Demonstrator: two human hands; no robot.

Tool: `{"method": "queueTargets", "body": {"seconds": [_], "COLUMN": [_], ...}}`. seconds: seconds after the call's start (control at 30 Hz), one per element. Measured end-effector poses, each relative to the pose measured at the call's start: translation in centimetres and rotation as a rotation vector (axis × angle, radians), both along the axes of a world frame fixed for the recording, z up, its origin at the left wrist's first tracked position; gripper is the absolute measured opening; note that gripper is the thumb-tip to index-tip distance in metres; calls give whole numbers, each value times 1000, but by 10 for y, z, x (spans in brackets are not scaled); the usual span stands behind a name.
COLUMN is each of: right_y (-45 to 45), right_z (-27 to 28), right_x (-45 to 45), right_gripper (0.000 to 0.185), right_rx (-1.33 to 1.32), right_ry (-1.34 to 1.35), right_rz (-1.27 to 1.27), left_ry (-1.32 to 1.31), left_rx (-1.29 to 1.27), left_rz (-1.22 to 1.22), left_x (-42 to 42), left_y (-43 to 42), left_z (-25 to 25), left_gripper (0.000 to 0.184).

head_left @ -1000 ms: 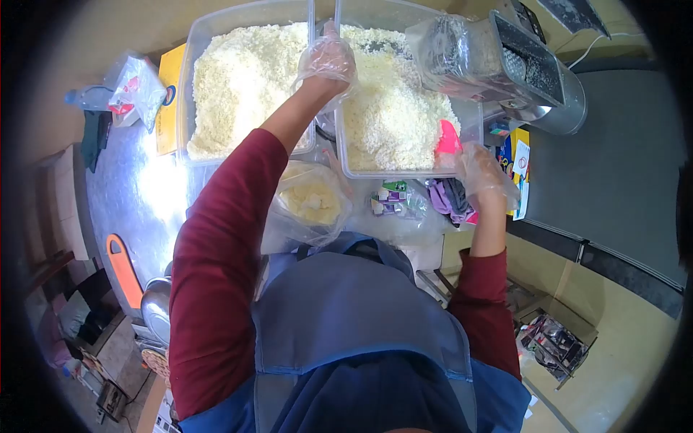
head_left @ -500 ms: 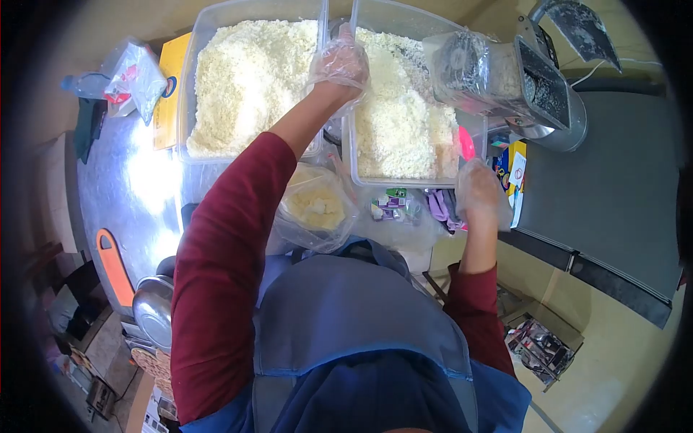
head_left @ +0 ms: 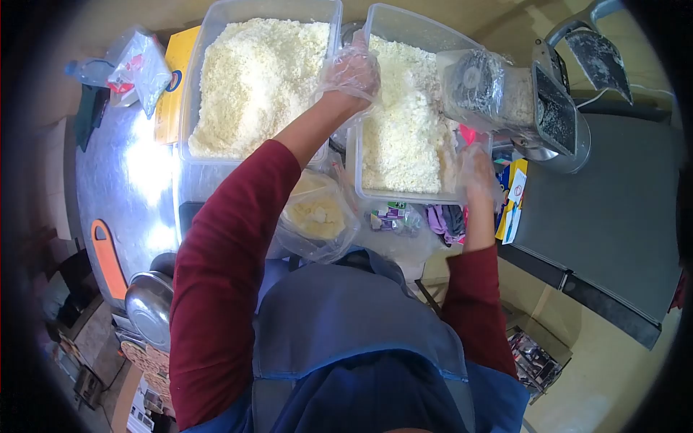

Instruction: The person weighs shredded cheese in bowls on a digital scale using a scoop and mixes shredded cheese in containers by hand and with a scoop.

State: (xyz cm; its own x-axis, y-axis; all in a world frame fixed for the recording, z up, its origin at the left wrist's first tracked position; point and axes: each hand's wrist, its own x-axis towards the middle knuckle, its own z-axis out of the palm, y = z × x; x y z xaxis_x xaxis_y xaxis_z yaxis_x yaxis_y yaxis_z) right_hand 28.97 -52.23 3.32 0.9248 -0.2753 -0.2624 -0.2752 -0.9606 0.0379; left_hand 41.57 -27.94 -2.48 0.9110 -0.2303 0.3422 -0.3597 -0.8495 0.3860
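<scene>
Left hand (head_left: 351, 76), fingers curled over the left rim of the right tub (head_left: 408, 196); right hand (head_left: 476, 169) grasping a pink scraper (head_left: 468, 135) inside its right wall. Firm bracing should steady scraping.

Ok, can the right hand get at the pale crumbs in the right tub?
Likely yes: the right hand is at a corner of the tub, and nothing covers the pale crumbs nearby.
</scene>
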Motion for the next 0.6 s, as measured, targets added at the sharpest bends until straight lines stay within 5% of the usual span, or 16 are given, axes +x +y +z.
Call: {"method": "queueTargets", "body": {"seconds": [0.17, 0.23, 0.33, 0.4, 0.47, 0.53, 0.6], "right_y": [5, 12, -14, -68, -65, -56, -41], "right_z": [-48, -34, -29, -98, -99, -100, -98], "right_x": [45, 41, 43, 51, 54, 61, 63], "right_gripper": [39, 42, 41, 44, 44, 43, 42], "right_rx": [191, 193, 137, -124, -92, -31, 31], "right_ry": [-86, -232, 41, -435, -437, -446, -450], "right_rz": [170, 272, 151, 460, 481, 528, 568], "left_ry": [-29, 261, 18, 57, 87, 390, 300], "left_rx": [-1, -56, -151, -103, -52, -138, -133], "left_rz": [-6, -45, 80, 53, 25, 1, 27], "left_x": [7, 4, -1, -9, -8, -5, -6], "left_y": [4, 5, 1, 5, 6, 9, 8], "left_z": [-7, 1, -2, 15, 24, 29, 30], "left_gripper": [56, 46, 52, 51, 49, 52, 50]}}
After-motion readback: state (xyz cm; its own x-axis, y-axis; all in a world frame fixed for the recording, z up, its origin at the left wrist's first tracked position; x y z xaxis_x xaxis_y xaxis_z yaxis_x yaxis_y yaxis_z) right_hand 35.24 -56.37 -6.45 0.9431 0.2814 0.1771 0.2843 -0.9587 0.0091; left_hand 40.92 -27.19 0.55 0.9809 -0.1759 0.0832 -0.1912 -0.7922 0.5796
